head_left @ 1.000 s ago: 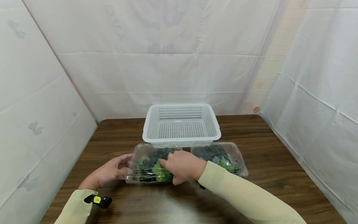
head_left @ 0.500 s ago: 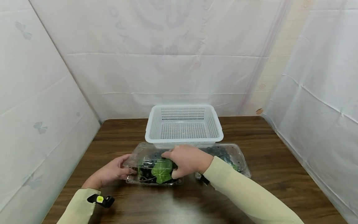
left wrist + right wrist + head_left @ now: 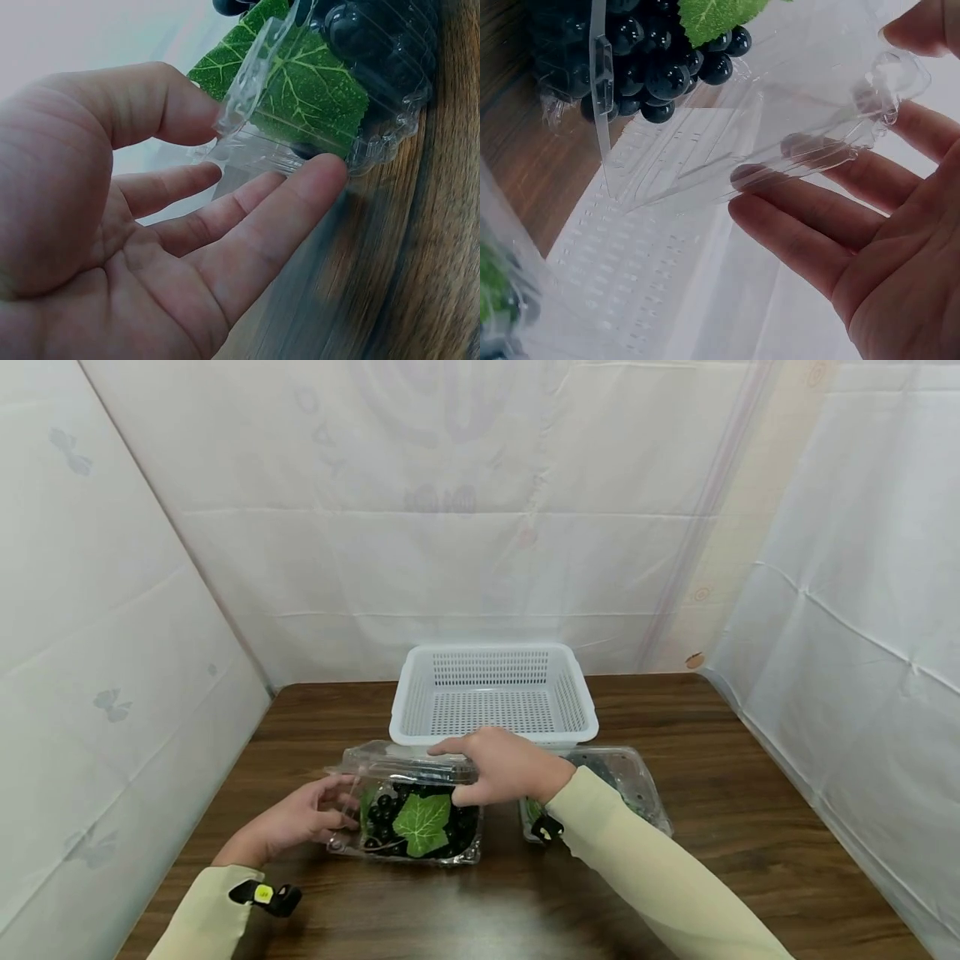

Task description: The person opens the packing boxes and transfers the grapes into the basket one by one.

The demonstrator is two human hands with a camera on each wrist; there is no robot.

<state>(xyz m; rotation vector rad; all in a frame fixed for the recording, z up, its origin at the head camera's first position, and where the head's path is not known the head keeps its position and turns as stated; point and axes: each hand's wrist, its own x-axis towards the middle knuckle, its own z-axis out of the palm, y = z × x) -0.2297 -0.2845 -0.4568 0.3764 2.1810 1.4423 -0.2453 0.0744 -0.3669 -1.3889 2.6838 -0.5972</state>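
Note:
A clear plastic clamshell box (image 3: 468, 855) stands on the table with its lid (image 3: 401, 767) raised. Inside are black grapes (image 3: 381, 811) and a green leaf (image 3: 422, 824). At the box's left end is my left hand (image 3: 296, 817), with thumb and fingers spread about the corner; its fingertips lie right at the plastic edge in the left wrist view. My right hand (image 3: 510, 768) is at the lid's right end. In the right wrist view its fairly straight fingers touch the lid (image 3: 795, 112) from behind, and the thumb stands apart from it.
A white perforated basket (image 3: 401, 727) stands behind the boxes. To the right, partly hidden by my right forearm, sits a second clear box (image 3: 637, 777) of grapes. White sheeting (image 3: 480, 560) hangs behind the brown wooden table (image 3: 712, 743).
The lid of the left box has swung up and back, uncovering the grapes and leaf. My right hand has risen with it, while my left hand stays at the box's left end.

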